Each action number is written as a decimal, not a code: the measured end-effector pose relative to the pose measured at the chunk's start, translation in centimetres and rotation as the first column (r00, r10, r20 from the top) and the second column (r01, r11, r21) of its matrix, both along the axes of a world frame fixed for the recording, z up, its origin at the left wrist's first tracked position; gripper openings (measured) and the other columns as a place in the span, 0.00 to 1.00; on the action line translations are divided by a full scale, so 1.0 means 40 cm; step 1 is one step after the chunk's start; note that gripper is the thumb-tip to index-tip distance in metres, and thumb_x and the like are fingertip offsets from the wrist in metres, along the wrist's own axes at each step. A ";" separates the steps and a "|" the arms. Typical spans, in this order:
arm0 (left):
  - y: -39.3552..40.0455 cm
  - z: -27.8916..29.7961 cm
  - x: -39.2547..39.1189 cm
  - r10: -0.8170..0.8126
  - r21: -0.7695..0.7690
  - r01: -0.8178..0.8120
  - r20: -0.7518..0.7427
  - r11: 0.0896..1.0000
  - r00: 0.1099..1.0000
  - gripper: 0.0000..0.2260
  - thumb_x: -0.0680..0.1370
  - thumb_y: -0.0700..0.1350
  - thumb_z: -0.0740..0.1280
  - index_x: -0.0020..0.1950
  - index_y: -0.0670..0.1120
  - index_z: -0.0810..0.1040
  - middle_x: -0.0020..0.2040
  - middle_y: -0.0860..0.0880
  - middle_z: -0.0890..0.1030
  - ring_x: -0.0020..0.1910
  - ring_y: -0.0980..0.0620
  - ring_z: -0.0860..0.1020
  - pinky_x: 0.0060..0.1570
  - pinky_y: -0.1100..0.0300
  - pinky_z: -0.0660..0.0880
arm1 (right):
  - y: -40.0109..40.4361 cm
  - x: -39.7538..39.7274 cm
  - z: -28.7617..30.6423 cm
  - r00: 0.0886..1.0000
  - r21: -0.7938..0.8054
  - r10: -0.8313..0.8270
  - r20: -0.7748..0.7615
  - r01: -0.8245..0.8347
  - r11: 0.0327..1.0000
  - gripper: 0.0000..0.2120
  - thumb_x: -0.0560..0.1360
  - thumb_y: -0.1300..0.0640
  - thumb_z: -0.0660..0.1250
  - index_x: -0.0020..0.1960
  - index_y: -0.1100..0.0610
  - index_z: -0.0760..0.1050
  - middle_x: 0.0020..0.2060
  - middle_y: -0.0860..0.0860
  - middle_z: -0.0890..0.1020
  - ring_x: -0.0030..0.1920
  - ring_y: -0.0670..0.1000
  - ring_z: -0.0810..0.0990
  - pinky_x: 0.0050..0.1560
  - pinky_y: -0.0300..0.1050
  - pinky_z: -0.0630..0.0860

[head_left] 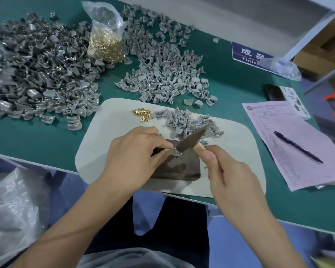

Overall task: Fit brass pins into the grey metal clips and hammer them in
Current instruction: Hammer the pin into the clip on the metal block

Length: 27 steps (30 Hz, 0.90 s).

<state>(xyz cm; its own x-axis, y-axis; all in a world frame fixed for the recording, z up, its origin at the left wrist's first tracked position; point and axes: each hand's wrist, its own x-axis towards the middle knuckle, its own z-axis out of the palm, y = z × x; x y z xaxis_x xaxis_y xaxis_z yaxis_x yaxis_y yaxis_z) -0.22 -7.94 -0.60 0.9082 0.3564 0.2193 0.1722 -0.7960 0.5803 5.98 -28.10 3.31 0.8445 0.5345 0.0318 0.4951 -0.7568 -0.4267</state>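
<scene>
Left hand pinches a grey metal clip on the dark steel block; right hand grips the hammer by its wooden handle.

The hammer head rests on or just above the held clip, at frame centre; contact cannot be confirmed. The block sits on a pale mat on the green bench. On the mat, loose brass pins lie at 12 o'clock from the block, a small clip heap at 1 o'clock. Beyond the mat: a clear bag of brass pins at 11 o'clock, a large darker clip pile at 10 o'clock, a lighter clip pile at 12 o'clock. A pen lies on a printed form at 3 o'clock.
</scene>
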 end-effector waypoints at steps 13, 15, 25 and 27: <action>-0.001 -0.005 -0.003 0.006 -0.020 -0.006 0.023 1.000 1.000 0.04 0.74 0.55 0.74 0.48 0.62 0.85 0.41 0.60 0.79 0.47 0.57 0.76 0.37 0.55 0.75 | -0.001 -0.007 0.007 0.997 0.128 -0.072 0.028 0.068 0.989 0.20 0.82 0.33 0.43 0.57 0.38 0.71 0.29 0.47 0.76 0.31 0.50 0.75 0.32 0.49 0.73; 0.001 -0.004 -0.002 0.007 -0.017 -0.007 0.012 1.000 1.000 0.04 0.74 0.55 0.74 0.49 0.63 0.84 0.42 0.61 0.78 0.47 0.58 0.76 0.38 0.55 0.75 | -0.006 -0.005 -0.001 1.000 -0.038 -0.019 -0.022 0.019 0.999 0.20 0.81 0.31 0.42 0.54 0.37 0.69 0.26 0.47 0.72 0.31 0.56 0.73 0.33 0.51 0.73; 0.005 -0.005 -0.005 -0.008 -0.045 0.008 -0.006 0.999 1.000 0.04 0.75 0.57 0.72 0.49 0.63 0.84 0.41 0.60 0.78 0.46 0.60 0.74 0.36 0.60 0.70 | -0.108 0.066 -0.063 0.887 -0.040 -0.438 0.144 0.447 0.893 0.13 0.83 0.41 0.56 0.64 0.39 0.73 0.45 0.44 0.81 0.42 0.56 0.76 0.41 0.49 0.67; 0.004 -0.004 -0.008 -0.005 -0.042 0.005 -0.011 0.999 1.000 0.04 0.75 0.56 0.72 0.49 0.63 0.84 0.42 0.61 0.78 0.46 0.60 0.73 0.36 0.60 0.70 | -0.130 0.073 -0.090 0.857 -0.081 -0.491 0.156 0.507 0.858 0.13 0.82 0.45 0.60 0.64 0.43 0.76 0.52 0.48 0.79 0.48 0.59 0.79 0.42 0.50 0.66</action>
